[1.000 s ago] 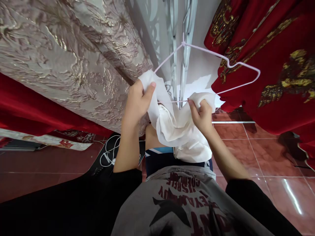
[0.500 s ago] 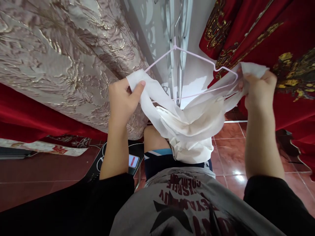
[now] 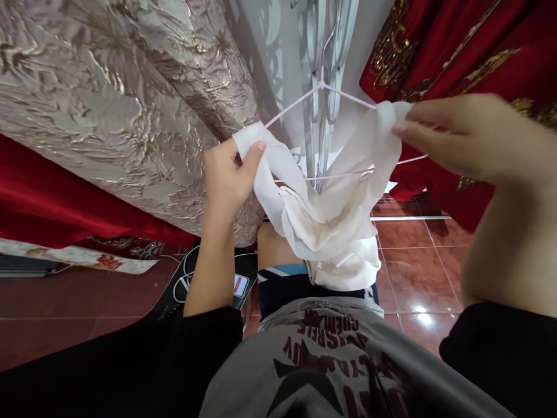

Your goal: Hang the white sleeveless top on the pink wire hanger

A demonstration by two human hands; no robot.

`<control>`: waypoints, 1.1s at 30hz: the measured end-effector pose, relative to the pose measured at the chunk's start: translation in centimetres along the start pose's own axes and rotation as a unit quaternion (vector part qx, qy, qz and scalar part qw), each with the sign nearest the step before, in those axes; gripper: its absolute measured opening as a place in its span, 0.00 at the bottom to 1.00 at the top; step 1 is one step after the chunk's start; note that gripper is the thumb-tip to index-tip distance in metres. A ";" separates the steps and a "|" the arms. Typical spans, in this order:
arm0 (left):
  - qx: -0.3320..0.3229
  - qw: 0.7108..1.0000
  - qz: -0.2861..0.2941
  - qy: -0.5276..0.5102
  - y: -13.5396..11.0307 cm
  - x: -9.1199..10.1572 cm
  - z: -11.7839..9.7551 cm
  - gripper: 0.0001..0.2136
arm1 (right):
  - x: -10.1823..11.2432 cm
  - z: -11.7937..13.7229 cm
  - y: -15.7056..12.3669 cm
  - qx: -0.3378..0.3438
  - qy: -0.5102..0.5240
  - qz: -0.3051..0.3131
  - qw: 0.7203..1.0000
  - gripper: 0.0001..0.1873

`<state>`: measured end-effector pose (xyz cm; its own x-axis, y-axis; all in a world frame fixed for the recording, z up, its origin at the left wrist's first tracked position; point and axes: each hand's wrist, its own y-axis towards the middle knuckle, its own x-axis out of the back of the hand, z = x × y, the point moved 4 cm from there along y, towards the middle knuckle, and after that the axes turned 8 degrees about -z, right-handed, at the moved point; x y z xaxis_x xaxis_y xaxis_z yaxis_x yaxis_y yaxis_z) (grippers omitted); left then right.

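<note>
A sheer white garment (image 3: 322,232) hangs between my hands, its lower part bunched over my lap. My left hand (image 3: 230,174) pinches one shoulder edge of it against the left arm of a pale pink wire hanger (image 3: 291,108). With thumb and fingers, my right hand (image 3: 452,136) grips the other edge of the cloth, which is draped over the hanger's right arm. The hanger's bottom bar shows behind the cloth, and its right end is partly hidden by cloth and hand. Its metal hook stands up against a grey metal frame.
A pinkish brocade curtain (image 3: 130,116) hangs at the left, and red cloth with gold embroidery (image 3: 391,52) at the right. The grey metal frame (image 3: 319,35) stands ahead. A phone (image 3: 241,285) and a white cable (image 3: 177,287) lie on a black surface by my left forearm.
My right hand has moved inward and turned, bringing its edge of the white garment over the hanger's right arm. My left hand keeps its hold, shifted slightly right in view.
</note>
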<state>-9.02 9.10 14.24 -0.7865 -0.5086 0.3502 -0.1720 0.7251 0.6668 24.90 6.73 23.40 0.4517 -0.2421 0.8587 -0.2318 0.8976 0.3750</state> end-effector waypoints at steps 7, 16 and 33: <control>-0.010 1.000 -0.017 0.006 0.3 -0.5 -1.0 0.28 | 1.6 2.1 -1.0 -0.003 -0.030 -0.230 0.973 0.27; 0.032 0.999 0.020 0.003 0.5 -1.0 -0.3 0.17 | -13.6 -0.3 -0.8 0.234 0.072 -0.123 0.962 0.22; 0.117 0.963 -0.142 -0.198 -9.8 -6.8 2.4 0.22 | -20.1 0.2 -3.4 0.099 0.093 -0.266 0.954 0.17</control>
<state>-3.40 6.62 3.71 -0.8448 -0.5182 -0.1334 -0.5054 0.6910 0.5168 16.41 8.45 4.94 0.6924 -0.5581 0.4573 -0.0764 0.5736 0.8156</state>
